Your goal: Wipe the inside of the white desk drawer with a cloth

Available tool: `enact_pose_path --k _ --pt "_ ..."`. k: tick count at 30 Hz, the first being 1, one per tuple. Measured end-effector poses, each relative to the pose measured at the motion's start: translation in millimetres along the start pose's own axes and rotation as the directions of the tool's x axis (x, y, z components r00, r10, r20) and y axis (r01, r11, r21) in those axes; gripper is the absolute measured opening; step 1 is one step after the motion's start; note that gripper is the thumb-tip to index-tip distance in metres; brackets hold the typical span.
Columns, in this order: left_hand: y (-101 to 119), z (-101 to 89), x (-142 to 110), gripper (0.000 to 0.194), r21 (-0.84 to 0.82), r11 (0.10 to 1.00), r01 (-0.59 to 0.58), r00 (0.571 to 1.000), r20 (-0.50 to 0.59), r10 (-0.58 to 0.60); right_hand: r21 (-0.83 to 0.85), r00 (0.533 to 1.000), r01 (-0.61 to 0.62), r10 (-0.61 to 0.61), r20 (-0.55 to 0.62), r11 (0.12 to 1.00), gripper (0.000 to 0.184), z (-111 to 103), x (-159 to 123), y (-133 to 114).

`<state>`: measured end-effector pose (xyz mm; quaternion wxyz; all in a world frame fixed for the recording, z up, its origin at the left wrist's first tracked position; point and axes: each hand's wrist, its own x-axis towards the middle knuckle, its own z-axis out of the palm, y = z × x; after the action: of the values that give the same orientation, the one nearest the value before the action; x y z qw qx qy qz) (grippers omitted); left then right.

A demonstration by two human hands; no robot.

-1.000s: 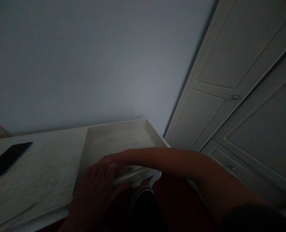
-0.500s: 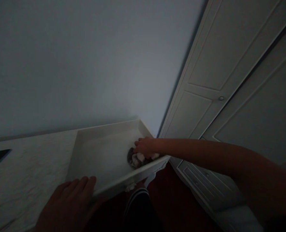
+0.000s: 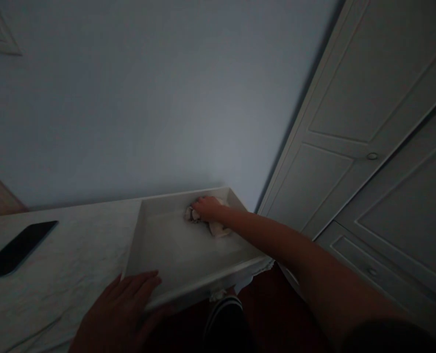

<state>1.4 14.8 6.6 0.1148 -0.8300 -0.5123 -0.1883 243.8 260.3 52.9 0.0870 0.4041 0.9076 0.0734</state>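
- Marbled counter (image 3: 89,240): at 9 o'clock, beside the box.
- White open box (image 3: 166,245): left hand (image 3: 118,304) at its 7 o'clock corner; whether that grip clasps, I cannot tell.
- Right hand (image 3: 206,208): seemingly rubbing, grip around bunched cloth; that contact calls for steady pressure.
- Cloth (image 3: 219,229): inside, at 1 o'clock; half a second ago, around 4.

The left hand (image 3: 124,306) and right hand (image 3: 207,208) are bare, with a dark sleeve (image 3: 387,336) and dark legwear (image 3: 225,326) with pale hem stripes (image 3: 232,300).
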Motion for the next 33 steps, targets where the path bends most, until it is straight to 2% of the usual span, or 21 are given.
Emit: enact_pose_path --k 4,8,10,12,15,17,18,20,21,22,23,24,25,26,28,29,30,31,32,33 --pt "4 -1.6 3 0.062 0.069 0.997 -0.019 0.990 -0.137 0.028 0.052 0.983 0.161 -0.156 -0.094 0.986 0.041 -4 26 -56" --pt "4 -1.3 2 0.079 0.086 0.996 0.021 0.989 -0.149 -0.008 0.167 0.921 0.376 -0.349 -0.171 0.911 0.040 -10 43 -113" --pt "4 -2.6 1 0.085 0.076 0.995 0.058 0.990 -0.135 -0.047 0.211 0.899 0.435 -0.412 -0.148 0.875 0.039 -15 39 -126" --pt "3 -4.3 0 0.085 0.051 0.995 0.084 0.991 -0.108 -0.078 0.262 0.872 0.485 -0.485 -0.070 0.834 0.039 -20 24 -129" --pt "-4 -3.7 -4 0.081 0.002 0.994 0.111 0.993 -0.050 -0.111 0.364 0.768 0.581 -0.638 0.049 0.728 0.038 -28 -13 -115" --pt "-11 0.0 -8 0.078 -0.016 0.992 0.127 0.992 -0.016 -0.127 0.420 0.730 0.593 -0.679 0.080 0.688 0.038 -37 -42 -93" --pt "-15 2.6 -10 0.077 -0.015 0.992 0.127 0.992 0.007 -0.127 0.428 0.744 0.575 -0.663 0.080 0.697 0.039 -44 -58 -78" --pt "-22 8.1 -15 0.072 0.012 0.996 0.088 0.995 0.044 -0.088 0.435 0.817 0.510 -0.576 0.023 0.742 0.045 -60 -94 -43" --pt "-25 10.5 -16 0.070 0.033 0.998 0.056 0.997 0.056 -0.058 0.464 0.864 0.476 -0.497 -0.087 0.747 0.044 -69 -116 -25" --pt "-26 12.3 -17 0.066 0.050 0.999 0.021 0.997 0.067 -0.024 0.505 0.889 0.455 -0.408 -0.208 0.733 0.040 -76 -142 -10" --pt "-26 13.4 -17 0.061 0.057 0.998 -0.011 0.997 0.071 0.007 0.551 0.903 0.420 -0.274 -0.330 0.721 0.035 -80 -171 2" --pt "-24 13.8 -15 0.058 0.053 0.998 -0.031 0.997 0.079 0.027 0.585 0.893 0.392 -0.140 -0.428 0.710 0.032 -82 -202 9" --pt "-21 13.5 -12 0.055 0.036 0.999 -0.038 0.995 0.095 0.034 0.604 0.849 0.350 0.031 -0.528 0.716 0.030 -79 -234 12" --pt "-16 12.6 -8 0.053 0.010 1.000 -0.028 0.992 0.126 0.026 0.630 0.773 0.256 0.236 -0.589 0.733 0.029 -72 -264 10" --pt "-6 10.0 4 0.052 -0.042 0.999 0.029 0.977 0.214 -0.019 0.627 0.539 0.129 0.476 -0.695 0.769 0.031 -44 -311 -3" --pt "-1 8.6 11 0.052 -0.064 0.996 0.065 0.964 0.260 -0.046 0.648 0.379 0.053 0.586 -0.717 0.759 0.029 -25 -325 -13" --pt "3 7.3 17 0.053 -0.086 0.992 0.092 0.952 0.301 -0.063 0.678 0.257 -0.006 0.657 -0.709 0.735 0.028 -4 -332 -23" --pt "7 6.3 23 0.053 -0.114 0.988 0.108 0.942 0.329 -0.064 0.708 0.193 -0.053 0.702 -0.685 0.705 0.029 17 -332 -33" --pt "10 5.6 27 0.050 -0.144 0.983 0.116 0.939 0.338 -0.062 0.729 0.186 -0.084 0.729 -0.658 0.679 0.030 38 -325 -42" --pt "13 4.9 31 0.046 -0.177 0.977 0.118 0.937 0.345 -0.050 0.731 0.217 -0.090 0.729 -0.649 0.677 0.034 57 -315 -51"
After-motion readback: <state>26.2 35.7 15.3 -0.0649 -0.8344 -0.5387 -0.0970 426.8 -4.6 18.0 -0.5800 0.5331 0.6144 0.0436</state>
